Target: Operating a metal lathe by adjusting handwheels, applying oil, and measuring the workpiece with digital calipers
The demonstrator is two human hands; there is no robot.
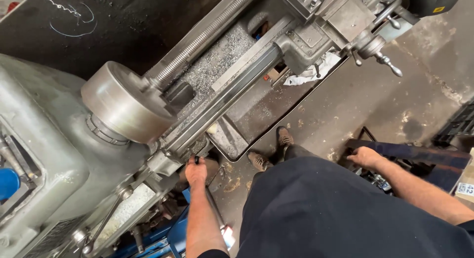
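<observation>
My left hand point(196, 171) is closed around the upper end of a long dark metal bar point(215, 208), just below the front edge of a grey metal lathe point(54, 139). The bar slants down along my forearm toward the floor. My right hand point(365, 156) reaches out to the right and rests, fingers bent, on the edge of a dark blue box point(419, 154); whether it grips anything I cannot tell. The lathe's round steel chuck point(121, 102) stands left of my left hand, with a threaded rod point(207, 36) running from it up to the right.
Metal shavings cover the lathe bed point(217, 60) and the chip tray point(252, 110). The carriage with its handwheels point(375, 46) is at the top right. A white rag point(311, 73) lies below it. My shoes point(271, 149) stand on stained concrete floor point(375, 105). Blue equipment point(173, 233) sits by the lathe base.
</observation>
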